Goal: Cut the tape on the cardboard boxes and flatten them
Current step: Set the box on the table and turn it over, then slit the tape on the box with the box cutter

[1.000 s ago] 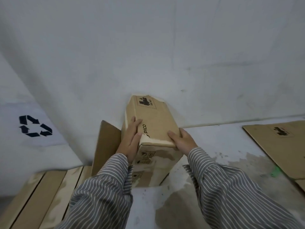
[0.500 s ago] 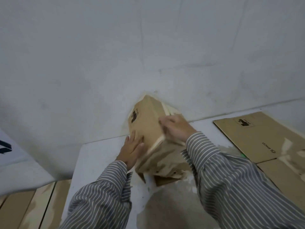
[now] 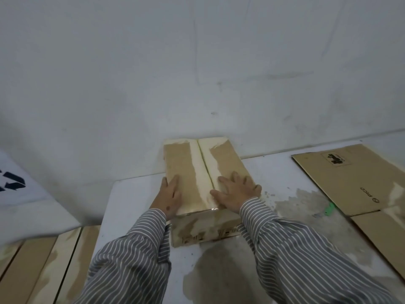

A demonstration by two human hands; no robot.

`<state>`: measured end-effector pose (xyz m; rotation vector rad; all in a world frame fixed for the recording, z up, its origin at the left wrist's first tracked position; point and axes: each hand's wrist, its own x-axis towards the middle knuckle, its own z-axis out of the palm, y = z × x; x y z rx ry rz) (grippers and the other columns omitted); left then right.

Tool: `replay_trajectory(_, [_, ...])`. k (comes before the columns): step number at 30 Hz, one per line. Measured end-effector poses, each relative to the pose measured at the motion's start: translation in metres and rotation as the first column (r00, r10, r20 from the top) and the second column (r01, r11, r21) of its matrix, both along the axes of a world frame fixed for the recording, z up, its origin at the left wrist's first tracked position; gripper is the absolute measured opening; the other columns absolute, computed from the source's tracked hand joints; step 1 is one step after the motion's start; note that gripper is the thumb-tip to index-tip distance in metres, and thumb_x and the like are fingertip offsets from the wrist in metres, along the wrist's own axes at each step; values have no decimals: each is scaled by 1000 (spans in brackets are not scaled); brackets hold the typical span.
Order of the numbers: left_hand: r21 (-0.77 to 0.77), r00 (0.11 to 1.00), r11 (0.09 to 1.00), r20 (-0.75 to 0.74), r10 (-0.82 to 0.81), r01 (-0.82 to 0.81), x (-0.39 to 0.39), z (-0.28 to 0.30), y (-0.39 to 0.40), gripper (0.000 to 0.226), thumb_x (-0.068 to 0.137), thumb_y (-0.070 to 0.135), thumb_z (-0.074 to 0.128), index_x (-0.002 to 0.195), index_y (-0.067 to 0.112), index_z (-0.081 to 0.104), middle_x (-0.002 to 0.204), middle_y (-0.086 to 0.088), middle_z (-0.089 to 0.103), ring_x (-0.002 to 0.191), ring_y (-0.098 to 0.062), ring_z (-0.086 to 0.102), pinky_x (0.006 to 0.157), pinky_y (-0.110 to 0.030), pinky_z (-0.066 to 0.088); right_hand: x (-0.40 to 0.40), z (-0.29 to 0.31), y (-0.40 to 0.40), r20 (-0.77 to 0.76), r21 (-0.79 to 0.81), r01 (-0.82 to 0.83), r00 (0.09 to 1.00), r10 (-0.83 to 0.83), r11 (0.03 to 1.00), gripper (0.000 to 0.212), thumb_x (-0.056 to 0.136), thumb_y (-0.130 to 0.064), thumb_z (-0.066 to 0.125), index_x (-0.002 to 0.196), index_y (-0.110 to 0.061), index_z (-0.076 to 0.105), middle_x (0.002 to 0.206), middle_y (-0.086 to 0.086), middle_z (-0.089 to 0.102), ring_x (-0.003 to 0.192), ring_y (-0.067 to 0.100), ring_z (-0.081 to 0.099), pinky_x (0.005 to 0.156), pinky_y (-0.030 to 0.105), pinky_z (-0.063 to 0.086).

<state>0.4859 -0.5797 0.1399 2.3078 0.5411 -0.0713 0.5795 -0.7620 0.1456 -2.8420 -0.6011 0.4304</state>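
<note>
Head view: cardboard box [image 3: 206, 181] sits upright on white table [image 3: 140, 200] by the wall, flaps closed w/ tape seam on top. Left hand [image 3: 169, 195] & right hand [image 3: 235, 194] lie flat, fingers spread, on it. Flattened boxes [image 3: 352, 178] at right look done; this one isn't.

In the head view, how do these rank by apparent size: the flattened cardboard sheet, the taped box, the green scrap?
1. Flattened cardboard sheet, though cut off by the frame edge.
2. Taped box, under both hands.
3. Green scrap, clearly smallest.
</note>
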Motion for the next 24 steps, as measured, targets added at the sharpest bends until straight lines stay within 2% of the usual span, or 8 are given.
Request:
replay_trajectory(2, [91,993,995,-107,55,-45,-6,-10,1,55,103,29,27,153,22,5,158,-14,-12,147,-28,3,118,-40,8,4,-7,3,67,-13,-3,998,4,1000,57,88,-66,33,139,-40,30,155,-3,11,139,31,12,107,65,9])
replay_trajectory(4, [321,978,947,-195,80,-14,-5,-18,-2,55,102,40,24,152,25,5,158,-13,-14,147,-28,-6,116,-53,4,8,-14,-1,36,33,30,999,-31,999,55,90,-60,38,140,-40,29,156,-3,6,141,31,10,109,63,5])
replay_trajectory(7, [602,968,784,-251,4,153,8,-19,-13,56,101,46,17,152,26,5,159,-5,-14,145,-28,-16,109,-65,-3,15,-18,-14,-23,159,13,1000,-10,987,57,91,-52,44,143,-34,29,158,-5,5,137,30,25,110,50,25])
replay_trajectory(10, [658,944,690,-308,-118,301,31,-12,-32,59,100,47,14,152,25,-2,160,0,-12,146,-24,-13,110,-64,0,27,-18,-32,-101,357,75,994,-41,931,54,95,-43,45,144,-24,33,156,-5,18,136,23,33,112,41,29])
replay_trajectory(13, [619,926,697,-327,-191,362,58,-9,-55,60,101,46,14,152,21,-7,159,-1,-15,146,-25,-12,113,-60,4,45,-22,-64,-187,465,249,966,-180,850,47,97,-38,44,140,-19,41,146,2,40,129,24,43,108,38,34])
replay_trajectory(19, [555,940,765,-276,-201,327,99,-12,-91,63,100,48,18,152,19,-2,159,-2,-16,145,-29,-15,110,-63,-1,92,-60,-164,-133,102,381,921,-367,919,37,97,-21,44,134,-19,49,139,6,49,121,28,50,100,40,43])
replay_trajectory(21, [557,946,773,-268,-180,305,110,-16,-108,62,100,48,16,152,19,-1,159,-2,-13,146,-29,-13,110,-64,1,101,-74,-194,-85,-63,397,912,-401,916,42,96,-12,42,136,-24,46,144,2,43,129,27,41,104,40,41])
replay_trajectory(24, [608,951,735,-252,-179,300,128,-19,-136,61,100,47,15,152,18,-1,160,-3,-10,146,-28,-12,111,-64,5,111,-92,-228,-17,-270,307,946,-323,913,47,97,-10,44,141,-26,38,150,-3,33,136,25,27,107,41,35])
